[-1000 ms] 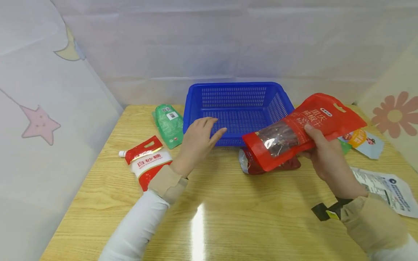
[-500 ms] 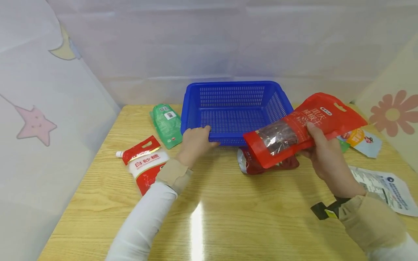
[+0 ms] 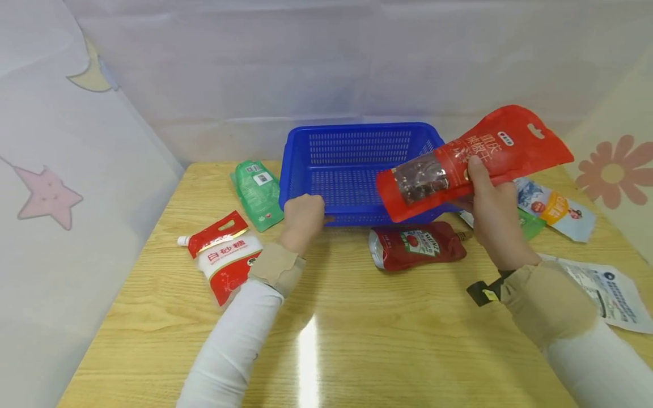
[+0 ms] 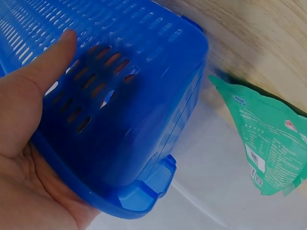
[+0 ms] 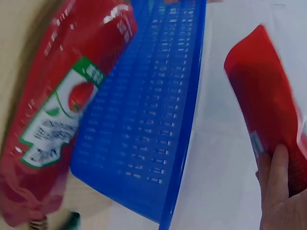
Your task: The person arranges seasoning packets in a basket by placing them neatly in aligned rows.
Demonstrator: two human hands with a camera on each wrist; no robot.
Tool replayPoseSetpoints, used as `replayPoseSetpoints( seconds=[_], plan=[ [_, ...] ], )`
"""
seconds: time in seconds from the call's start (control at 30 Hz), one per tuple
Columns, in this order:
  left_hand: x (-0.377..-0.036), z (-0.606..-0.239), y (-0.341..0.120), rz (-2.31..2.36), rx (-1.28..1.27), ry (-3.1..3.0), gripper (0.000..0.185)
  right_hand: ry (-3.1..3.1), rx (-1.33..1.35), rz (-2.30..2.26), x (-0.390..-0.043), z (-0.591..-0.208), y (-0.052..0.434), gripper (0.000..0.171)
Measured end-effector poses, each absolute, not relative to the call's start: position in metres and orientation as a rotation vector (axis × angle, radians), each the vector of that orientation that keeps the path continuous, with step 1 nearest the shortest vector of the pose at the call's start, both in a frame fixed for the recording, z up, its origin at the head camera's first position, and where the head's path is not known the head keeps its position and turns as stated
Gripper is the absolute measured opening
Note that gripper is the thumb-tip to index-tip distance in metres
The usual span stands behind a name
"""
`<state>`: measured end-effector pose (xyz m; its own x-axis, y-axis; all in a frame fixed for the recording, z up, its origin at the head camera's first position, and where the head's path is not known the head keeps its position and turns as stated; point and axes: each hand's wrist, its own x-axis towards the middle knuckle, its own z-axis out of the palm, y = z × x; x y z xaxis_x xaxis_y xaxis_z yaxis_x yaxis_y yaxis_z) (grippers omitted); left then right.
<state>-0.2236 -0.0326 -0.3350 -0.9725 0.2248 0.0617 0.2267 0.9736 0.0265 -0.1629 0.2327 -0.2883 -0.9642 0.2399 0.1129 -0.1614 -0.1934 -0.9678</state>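
My left hand [image 3: 303, 222] grips the front rim of the blue plastic basket [image 3: 352, 218] near its left corner. In the left wrist view the thumb [image 4: 56, 56] lies along one face of the slotted wall, and finger skin shows through the slots. My right hand [image 3: 492, 218] holds a red pouch of dried chillies [image 3: 502, 144], pinched at its middle with the thumb on top. The pouch is tilted, its windowed end over the basket's right front part. Below it, a red Heinz ketchup pouch [image 3: 418, 246] lies on the table in front of the basket.
A white sugar bag [image 3: 224, 258] with a spout and a green pouch [image 3: 257, 192] lie left of the basket. To the right are a white and orange packet [image 3: 558, 211], a green packet [image 3: 531, 224] and a white printed packet [image 3: 604, 289]. A wall stands behind the basket.
My left hand has come down onto the basket's front rim and taken hold of it. The right hand has raised the chilli pouch up and back, uncovering the ketchup pouch.
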Motion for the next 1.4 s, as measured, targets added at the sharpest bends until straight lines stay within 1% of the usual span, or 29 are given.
replayPoseSetpoints(
  seconds=[0.23,0.47,0.6,0.8,1.03,1.23,1.4],
  plan=[
    [-0.225,-0.335,-0.033,-0.025,-0.362,-3.074,0.04,-1.965,-0.194,2.01,-0.188,-0.287,0.22,0.061],
    [-0.226,-0.337,-0.031,-0.014,-0.372,-3.074,0.04,-2.116,-0.253,1.777,-0.205,-0.293,0.209,0.056],
    [-0.226,-0.338,-0.03,-0.009,-0.379,-3.059,0.039,-2.28,-0.291,1.572,-0.211,-0.297,0.204,0.059],
    [-0.226,-0.339,-0.03,-0.01,-0.363,-3.038,0.038,-2.472,-0.246,1.319,-0.216,-0.307,0.205,0.064],
    [-0.225,-0.338,-0.031,-0.011,-0.375,-3.028,0.037,-2.535,-0.232,1.244,-0.224,-0.322,0.212,0.061],
    [-0.225,-0.339,-0.032,0.006,-0.367,-3.019,0.039,-2.595,-0.326,1.155,-0.23,-0.331,0.222,0.062],
    [-0.226,-0.339,-0.031,0.015,-0.358,-3.029,0.04,-2.628,-0.376,1.134,-0.232,-0.331,0.226,0.065]
  ],
)
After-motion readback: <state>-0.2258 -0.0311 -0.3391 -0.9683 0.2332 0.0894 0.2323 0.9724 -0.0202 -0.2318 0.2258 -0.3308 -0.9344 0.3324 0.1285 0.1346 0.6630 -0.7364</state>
